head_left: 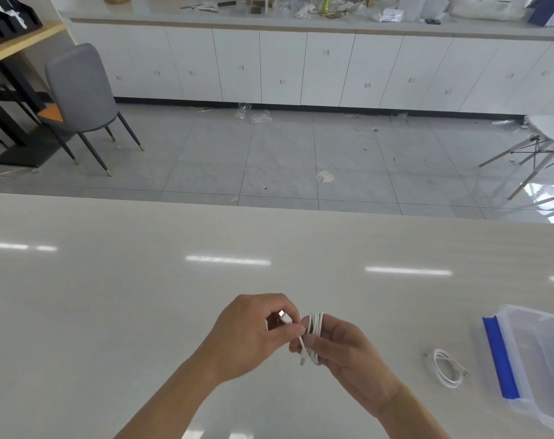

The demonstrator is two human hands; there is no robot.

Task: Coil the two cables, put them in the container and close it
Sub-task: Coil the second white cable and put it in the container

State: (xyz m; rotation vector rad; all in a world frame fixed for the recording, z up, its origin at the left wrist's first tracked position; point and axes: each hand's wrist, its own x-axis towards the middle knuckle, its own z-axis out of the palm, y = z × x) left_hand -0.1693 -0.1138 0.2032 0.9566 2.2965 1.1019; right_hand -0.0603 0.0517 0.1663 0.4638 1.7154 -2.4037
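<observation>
A white cable [315, 331] is wound in several loops around the fingers of my right hand [342, 353], above the table near its front edge. My left hand [250, 331] pinches the cable's free end, with the metal plug [283, 315] showing between thumb and forefinger. A second white cable [447, 367] lies loosely coiled on the table to the right, apart from both hands. A clear plastic container [529, 359] with blue clip flaps lies at the right edge, partly cut off by the frame.
The pale glossy table [142, 296] stretches wide to the left and ahead. Beyond its far edge are a tiled floor, a grey chair [79, 90], a white chair [548, 134] and white cabinets.
</observation>
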